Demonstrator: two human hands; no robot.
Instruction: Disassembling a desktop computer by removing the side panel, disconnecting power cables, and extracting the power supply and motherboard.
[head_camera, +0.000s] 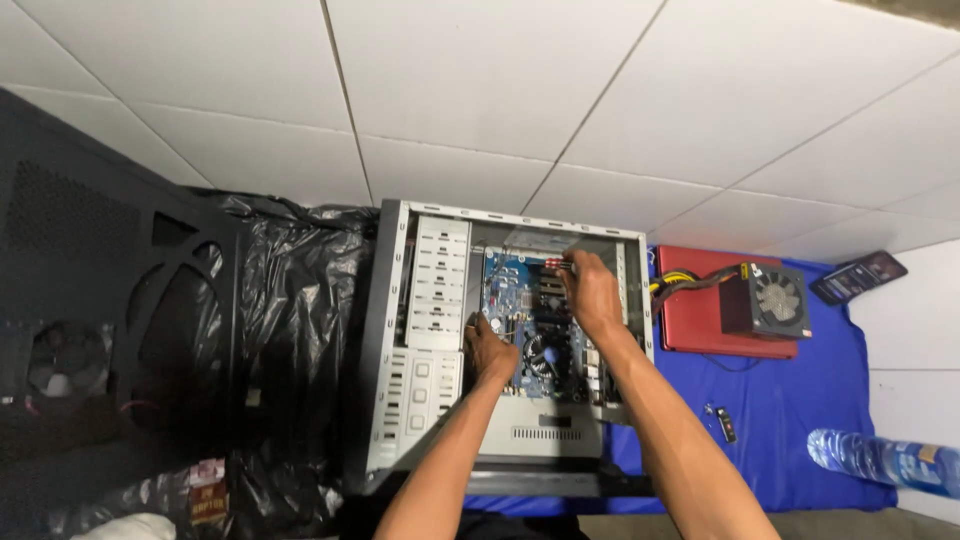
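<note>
The open grey metal computer case (420, 330) lies on its side on the floor, half on a blue cloth (800, 420), its blue motherboard (515, 300) facing up. Your left hand (490, 350) presses flat, fingers unclenched, on the board's left edge. Your right hand (592, 295) pinches a small red-tipped connector (556, 264) at the top.

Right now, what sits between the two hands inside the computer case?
Head view: the blue motherboard with its round cooler fan lies between the left hand and right hand.
</note>
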